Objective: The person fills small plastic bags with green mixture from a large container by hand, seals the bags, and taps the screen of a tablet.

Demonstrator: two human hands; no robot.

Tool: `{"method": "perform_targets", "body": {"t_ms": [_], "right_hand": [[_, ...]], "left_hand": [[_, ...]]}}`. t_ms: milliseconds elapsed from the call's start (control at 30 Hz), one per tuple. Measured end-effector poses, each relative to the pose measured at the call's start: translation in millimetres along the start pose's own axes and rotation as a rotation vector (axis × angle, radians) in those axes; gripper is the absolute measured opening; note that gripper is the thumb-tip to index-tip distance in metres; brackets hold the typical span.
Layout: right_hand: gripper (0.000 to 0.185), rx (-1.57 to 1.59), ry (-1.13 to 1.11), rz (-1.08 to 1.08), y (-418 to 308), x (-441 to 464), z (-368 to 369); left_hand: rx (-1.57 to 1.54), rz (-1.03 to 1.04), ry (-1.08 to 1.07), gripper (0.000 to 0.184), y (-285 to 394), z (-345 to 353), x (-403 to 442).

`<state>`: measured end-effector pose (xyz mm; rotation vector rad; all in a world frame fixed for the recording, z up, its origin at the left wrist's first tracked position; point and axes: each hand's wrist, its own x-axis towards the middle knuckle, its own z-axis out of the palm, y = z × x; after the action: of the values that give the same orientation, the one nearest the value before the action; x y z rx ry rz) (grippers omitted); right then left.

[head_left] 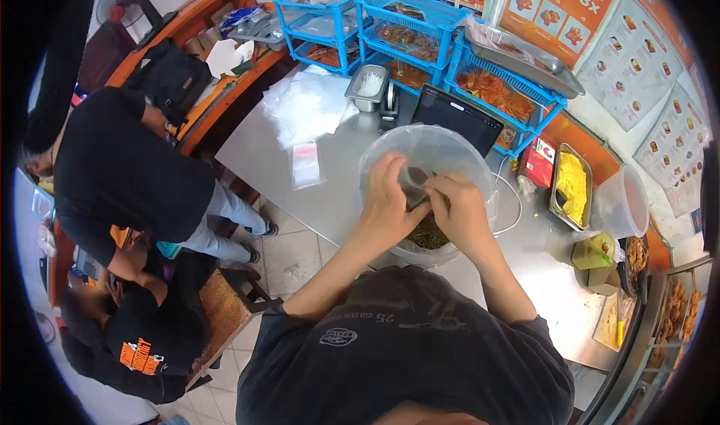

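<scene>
A large see-through plastic bucket (469, 149) stands on the metal table in front of me, with a dark green, leafy-looking mass (429, 234) low inside it. Over its opening, my left hand (384, 206) is wrapped round a small transparent plastic bag (414, 177) that has something dark in it. My right hand (459, 209) pinches the same bag from the other side, its fingers curled close to my left thumb. The bag's lower part is hidden by my hands.
Flat plastic bags (307, 106) lie left of the bucket on the metal table (262, 151). Behind it are a tablet (459, 117) and blue basket racks (405, 35). A tray of yellow food (571, 189) is on the right. Two people (127, 162) are at the left.
</scene>
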<state>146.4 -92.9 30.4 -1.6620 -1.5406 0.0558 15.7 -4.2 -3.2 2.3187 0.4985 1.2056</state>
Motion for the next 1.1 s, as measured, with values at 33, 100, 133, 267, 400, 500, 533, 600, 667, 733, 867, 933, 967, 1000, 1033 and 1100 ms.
{"method": "perform_targets", "body": {"t_ms": [33, 100, 133, 267, 400, 500, 533, 600, 667, 733, 867, 933, 967, 1000, 1033, 1100], "right_hand": [[0.012, -0.037, 0.024, -0.03, 0, -1, -2], [0.012, -0.085, 0.044, -0.069, 1, -2, -4], [0.012, -0.094, 0.04, -0.078, 1, -2, -5], [0.011, -0.075, 0.019, -0.12, 5, -3, -4], [0.011, -0.008, 0.05, -0.086, 1, -2, -6], [0.01, 0.109, 0.07, -0.017, -3, 1, -14], [0.01, 0.168, 0.061, 0.008, -4, 2, -19], [0.01, 0.263, 0.065, 0.026, -4, 1, -19], [0.011, 0.333, 0.099, 0.009, 1, 0, -14], [0.01, 0.519, 0.081, 0.176, 1, -2, -9], [0.007, 0.651, 0.0, 0.314, 10, -8, -1], [0.007, 0.679, 0.063, 0.274, 7, -7, 3], [0.007, 0.692, 0.094, 0.254, 5, -7, 4], [0.007, 0.643, 0.098, 0.249, 5, -8, 4], [0.007, 0.593, 0.102, 0.242, 5, -9, 3], [0.007, 0.427, 0.114, 0.208, 3, -8, 1]], "left_hand": [[0.082, 0.053, 0.006, 0.081, 4, -5, 1], [0.289, 0.092, -0.197, 0.086, 7, -12, 4], [0.393, 0.109, -0.297, 0.088, 7, -14, 4], [0.261, 0.128, -0.139, 0.085, 2, -11, 2], [0.372, 0.062, -0.209, 0.079, 8, -15, 3], [-0.026, -0.077, -0.033, 0.062, -1, -12, 6], [-0.223, -0.131, 0.038, 0.055, -5, -11, 6], [-0.694, -0.325, -0.082, 0.036, -16, -11, 6], [-0.916, -0.399, -0.02, 0.012, -12, -8, 7], [-0.916, -0.412, 0.036, 0.012, -11, -6, 8], [-0.946, -0.419, 0.106, 0.013, -11, -6, 9], [-0.964, -0.433, 0.092, 0.014, -10, -8, 9], [-0.974, -0.441, 0.085, 0.015, -10, -9, 9], [-0.984, -0.446, 0.084, 0.014, -10, -8, 9], [-0.993, -0.45, 0.085, 0.013, -10, -7, 9], [-1.01, -0.44, 0.09, 0.012, -11, -5, 8]]}}
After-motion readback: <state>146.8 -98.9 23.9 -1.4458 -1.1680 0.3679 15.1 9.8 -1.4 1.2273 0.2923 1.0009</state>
